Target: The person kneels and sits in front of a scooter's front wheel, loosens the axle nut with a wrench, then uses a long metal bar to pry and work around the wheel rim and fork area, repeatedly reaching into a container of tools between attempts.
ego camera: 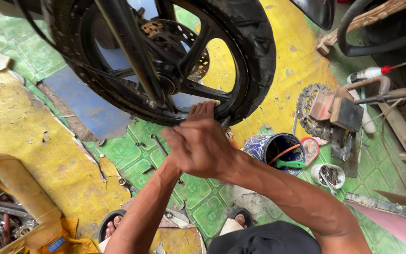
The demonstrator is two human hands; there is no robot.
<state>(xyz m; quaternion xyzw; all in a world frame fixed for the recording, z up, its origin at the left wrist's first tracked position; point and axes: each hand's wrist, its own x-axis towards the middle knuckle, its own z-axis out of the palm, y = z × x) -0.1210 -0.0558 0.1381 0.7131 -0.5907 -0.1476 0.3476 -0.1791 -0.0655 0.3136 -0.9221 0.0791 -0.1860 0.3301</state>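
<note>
A black motorcycle wheel (pixel 259 56) with a brake disc (pixel 165 33) hangs on its fork (pixel 132 51) just above the floor. My left hand (pixel 204 111) reaches up from the lower left, its straight fingers pressed against the bottom of the tyre and rim. My right hand (pixel 198 148) comes in from the lower right and lies curled over the back of the left hand. Anything held between the hands is hidden.
A small wrench (pixel 158 145) lies on the green patterned floor under the wheel. To the right are a blue bucket (pixel 264 146) holding tools, a loose brake disc (pixel 308 106), wood blocks, and a white bowl (pixel 327 175) of small parts. A yellow tool bag (pixel 19 197) sits lower left.
</note>
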